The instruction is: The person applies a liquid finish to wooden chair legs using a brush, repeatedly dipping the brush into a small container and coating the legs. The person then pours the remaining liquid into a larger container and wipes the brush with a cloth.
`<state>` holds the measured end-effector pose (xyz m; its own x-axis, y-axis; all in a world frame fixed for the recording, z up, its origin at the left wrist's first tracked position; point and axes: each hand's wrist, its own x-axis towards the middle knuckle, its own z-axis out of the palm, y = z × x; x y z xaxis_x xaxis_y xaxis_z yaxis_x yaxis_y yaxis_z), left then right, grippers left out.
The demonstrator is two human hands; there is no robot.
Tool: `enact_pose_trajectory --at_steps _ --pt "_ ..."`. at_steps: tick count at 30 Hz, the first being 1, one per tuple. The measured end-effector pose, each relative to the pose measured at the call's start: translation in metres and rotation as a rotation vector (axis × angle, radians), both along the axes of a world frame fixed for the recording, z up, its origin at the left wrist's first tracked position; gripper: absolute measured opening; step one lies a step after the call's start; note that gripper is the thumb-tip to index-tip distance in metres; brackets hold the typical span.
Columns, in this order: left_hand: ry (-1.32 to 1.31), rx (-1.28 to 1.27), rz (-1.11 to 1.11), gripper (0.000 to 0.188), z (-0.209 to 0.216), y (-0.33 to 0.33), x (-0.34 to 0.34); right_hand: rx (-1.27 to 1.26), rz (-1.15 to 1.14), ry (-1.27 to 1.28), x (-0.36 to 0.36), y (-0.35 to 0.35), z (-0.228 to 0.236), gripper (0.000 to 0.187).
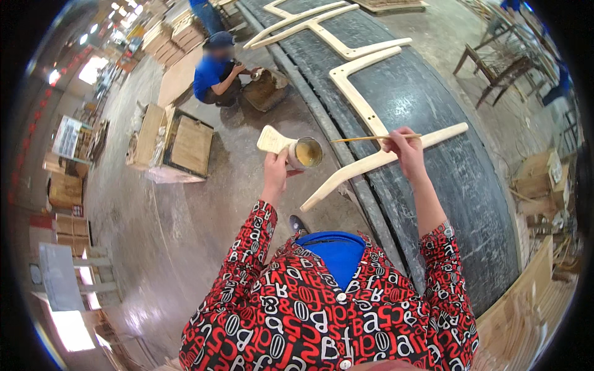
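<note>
My left hand [278, 169] is closed round a small cup [317, 162] with tan liquid in it. A pale, flat, paddle-shaped piece [271, 140] sticks out beside the cup from the same hand; whether it is joined to the cup I cannot tell. A thin wooden stick [359, 138] is pinched in my right hand [406, 150], its tip pointing left toward the cup. Just under my right hand, a pale wooden chair frame [356, 99] lies on the dark table [451, 204], one leg reaching past the table's left edge.
More wooden frames [331, 38] lie farther along the table. At the far left a person in blue [213, 74] crouches by a brown sack-like heap [266, 89]. A wooden box [189, 145] stands on the floor to the left. A dark chair frame [495, 71] and wooden boards [532, 290] are at the right.
</note>
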<state>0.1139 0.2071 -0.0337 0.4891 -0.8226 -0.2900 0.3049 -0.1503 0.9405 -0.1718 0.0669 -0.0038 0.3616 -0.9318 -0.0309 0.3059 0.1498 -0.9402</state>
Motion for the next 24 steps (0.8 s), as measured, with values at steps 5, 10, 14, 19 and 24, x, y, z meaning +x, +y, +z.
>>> enact_pose_trajectory --at_steps 5,10,14,19,24 --pt "-0.097 -0.044 -0.162 0.026 0.020 -0.010 0.009 -0.381 0.393 0.265 0.061 0.007 0.044 0.017" --pt "-0.187 -0.088 -0.112 0.026 0.035 -0.006 0.014 -0.772 0.381 0.579 0.056 0.017 0.051 0.014" --pt "-0.265 -0.112 0.003 0.026 0.036 0.003 0.034 -0.597 0.349 0.486 0.068 0.067 0.037 0.015" --pt "-0.275 -0.136 -0.003 0.026 0.028 0.011 0.030 -0.243 0.346 0.362 0.074 0.076 0.031 0.016" --pt "-0.248 -0.145 -0.097 0.027 0.039 0.007 0.025 -0.082 0.298 0.191 0.057 0.054 0.032 0.015"
